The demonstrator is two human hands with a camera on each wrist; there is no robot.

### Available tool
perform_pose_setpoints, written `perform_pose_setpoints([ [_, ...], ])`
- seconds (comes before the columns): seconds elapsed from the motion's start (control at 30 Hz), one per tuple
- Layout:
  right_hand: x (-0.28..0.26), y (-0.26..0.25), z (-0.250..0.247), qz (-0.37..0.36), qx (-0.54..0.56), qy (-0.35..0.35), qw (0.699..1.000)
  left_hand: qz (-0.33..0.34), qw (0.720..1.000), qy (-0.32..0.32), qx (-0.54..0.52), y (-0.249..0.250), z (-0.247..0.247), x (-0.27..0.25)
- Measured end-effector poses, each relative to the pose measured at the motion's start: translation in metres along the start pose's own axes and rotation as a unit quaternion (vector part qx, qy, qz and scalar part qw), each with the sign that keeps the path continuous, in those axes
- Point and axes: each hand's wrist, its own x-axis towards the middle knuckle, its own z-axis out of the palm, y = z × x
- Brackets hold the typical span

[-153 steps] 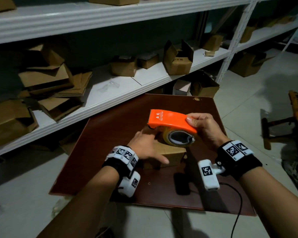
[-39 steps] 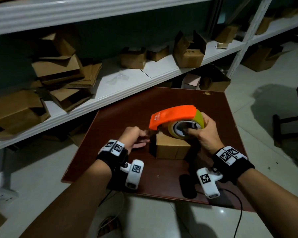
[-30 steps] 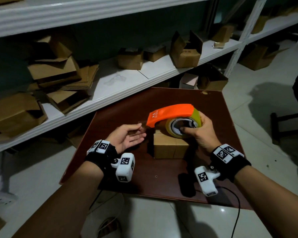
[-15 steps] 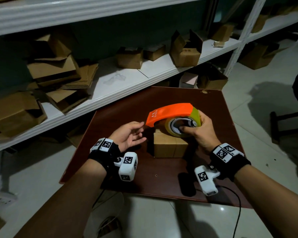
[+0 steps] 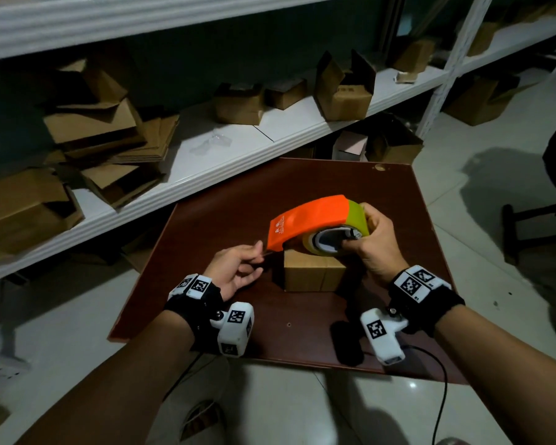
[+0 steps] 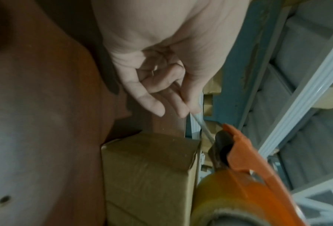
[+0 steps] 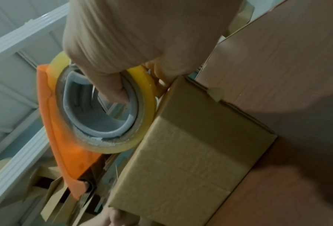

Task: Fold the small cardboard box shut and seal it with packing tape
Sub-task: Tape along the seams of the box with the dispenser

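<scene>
Pinching tape end with left hand at 9 o'clock | gripping dispenser in right hand over box, for drawing out strip

Brown board, centre frame, lower edge toward the camera. On it: small closed box, mid-board, flaps shut; a dark object near the lower edge, kind unclear.

White shelf runs from lower left to upper right behind the board. On it: a heap of flattened and open cartons at left, small boxes centre, one open carton right of centre.

Pale tiled floor at right, a carton standing on it.
</scene>
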Motion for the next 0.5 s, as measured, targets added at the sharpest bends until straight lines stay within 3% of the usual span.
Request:
perform_pose_setpoints([
  [0.33,-0.002,0.002,0.003,0.015,0.026,0.029,0.999,0.03,0.998,0.044,0.026,0.003,-0.002,-0.001],
  [0.5,0.0,0.004,0.004,0.01,0.01,0.026,1.0,0.036,0.995,0.088,0.035,-0.012,0.02,-0.004],
])
